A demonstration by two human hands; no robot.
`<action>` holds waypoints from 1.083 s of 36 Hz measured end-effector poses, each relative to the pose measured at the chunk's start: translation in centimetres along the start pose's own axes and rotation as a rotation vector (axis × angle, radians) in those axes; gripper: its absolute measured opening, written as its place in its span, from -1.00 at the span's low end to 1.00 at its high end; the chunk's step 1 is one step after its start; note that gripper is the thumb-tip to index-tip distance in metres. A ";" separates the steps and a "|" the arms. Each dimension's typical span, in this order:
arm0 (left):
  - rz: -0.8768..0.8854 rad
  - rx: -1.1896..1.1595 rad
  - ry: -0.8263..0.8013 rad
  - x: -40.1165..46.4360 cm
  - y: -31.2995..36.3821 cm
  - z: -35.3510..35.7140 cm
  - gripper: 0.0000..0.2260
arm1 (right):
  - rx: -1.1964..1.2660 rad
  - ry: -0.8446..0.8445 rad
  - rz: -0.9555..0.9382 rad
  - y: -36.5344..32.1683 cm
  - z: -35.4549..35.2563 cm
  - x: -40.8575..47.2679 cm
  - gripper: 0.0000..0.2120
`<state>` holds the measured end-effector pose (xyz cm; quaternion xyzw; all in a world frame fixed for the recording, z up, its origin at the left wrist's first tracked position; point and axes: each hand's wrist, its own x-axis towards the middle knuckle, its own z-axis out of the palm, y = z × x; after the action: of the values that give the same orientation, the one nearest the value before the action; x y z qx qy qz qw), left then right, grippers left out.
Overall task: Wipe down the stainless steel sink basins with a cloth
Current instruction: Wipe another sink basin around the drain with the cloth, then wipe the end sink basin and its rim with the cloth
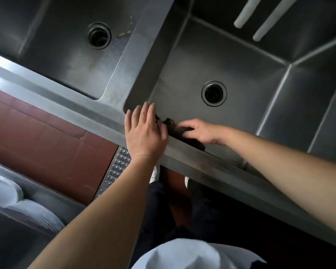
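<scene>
Two stainless steel basins lie side by side: the left basin (pixel 70 61) with its drain (pixel 99 35) and a few crumbs near its right wall, and the right basin (pixel 246 80) with its drain (pixel 214 93). A dark cloth (pixel 176 131) lies on the near rim of the right basin. My right hand (pixel 199 132) presses down on the cloth, fingers curled over it. My left hand (pixel 144 131) rests flat on the front rim (pixel 97 111) just left of the cloth, fingers spread, thumb touching the cloth's edge.
Two white tubes (pixel 260 18) hang into the right basin at the back. A steel divider (pixel 144 47) separates the basins. Below the front rim are a red tiled floor (pixel 47 136), a perforated floor grate (pixel 116 167) and my legs and shoes.
</scene>
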<state>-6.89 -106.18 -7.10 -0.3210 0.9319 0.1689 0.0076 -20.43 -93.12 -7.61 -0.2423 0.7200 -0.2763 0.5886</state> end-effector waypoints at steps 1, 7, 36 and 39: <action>0.007 -0.007 -0.003 0.1 0.0 0.0 -0.49 | -0.044 0.034 0.003 -0.2 -0.1 -1.4 -0.67; 0.057 -0.036 -0.044 -0.1 -0.4 0.0 -0.54 | -0.270 0.211 0.086 -1.5 0.3 -10.7 -0.64; 0.408 0.024 -0.350 -3.0 -6.6 -3.1 -0.39 | -0.258 1.014 0.541 13.6 13.3 -23.4 -0.38; 0.408 0.040 -0.372 -2.5 -6.8 -3.2 -0.46 | -0.305 1.064 0.539 14.1 11.4 -23.4 -0.37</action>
<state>-0.54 -110.75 -5.91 -0.0900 0.9629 0.2048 0.1509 -5.18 -68.37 -2.28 0.0377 0.9824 -0.0946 0.1565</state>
